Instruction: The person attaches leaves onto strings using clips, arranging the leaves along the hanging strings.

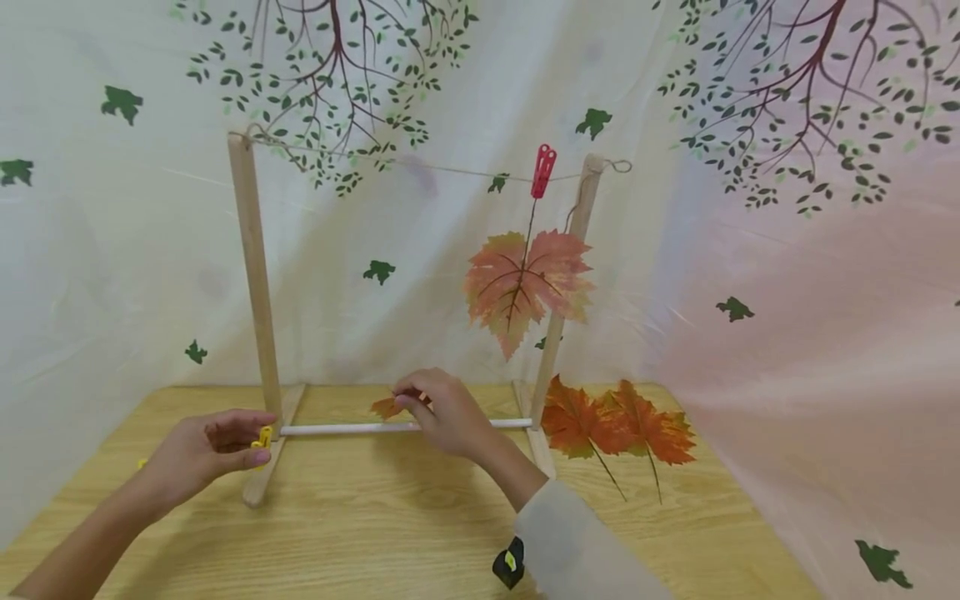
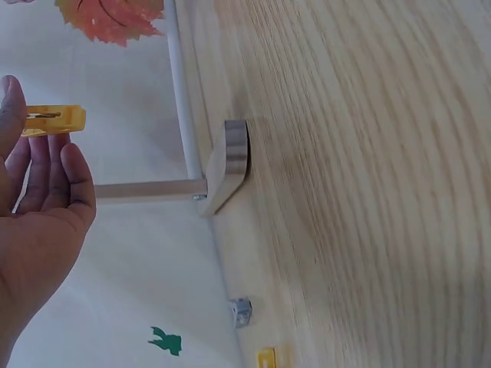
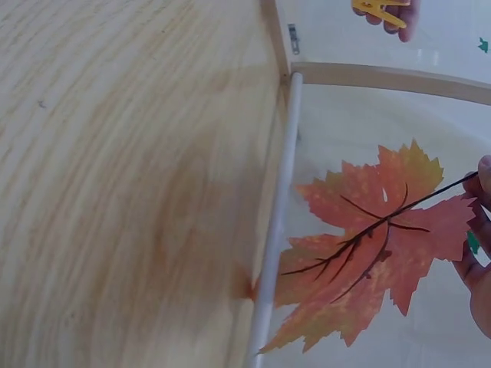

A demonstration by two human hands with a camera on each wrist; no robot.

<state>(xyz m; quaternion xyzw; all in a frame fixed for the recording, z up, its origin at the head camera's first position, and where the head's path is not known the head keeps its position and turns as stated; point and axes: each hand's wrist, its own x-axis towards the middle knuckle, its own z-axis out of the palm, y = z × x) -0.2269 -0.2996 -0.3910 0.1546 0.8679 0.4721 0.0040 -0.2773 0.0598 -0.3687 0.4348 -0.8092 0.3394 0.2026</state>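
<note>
A pale fabric backdrop (image 1: 97,275) printed with leafy branches, cut off at the top, fills the space behind a wood-grained table (image 1: 360,542), whose near edge is out of view. On it stands a frame with two pale wooden posts (image 1: 255,267), joined by a white rod (image 1: 337,430) low down and thin twine (image 1: 442,168) above. A pale sleeve (image 1: 577,542) runs out of the picture.

The right hand (image 1: 446,412) almost hides its broad orange-red leaf (image 3: 360,253) from the head camera; the right wrist view shows jagged lobes, yellowish tips and dark veins. Its fingers, partly cut off there, grasp the dark stem, the leaf overlapping the rod. The left hand (image 1: 206,454) pinches a yellow plastic clothespin (image 2: 69,119) near the left post.

A similar leaf (image 1: 525,279) hangs from a red clothespin (image 1: 543,171) on the twine; two orange leaves (image 1: 577,421) overlap on the right. A small black object (image 1: 507,568) beside the sleeve is hard to identify.
</note>
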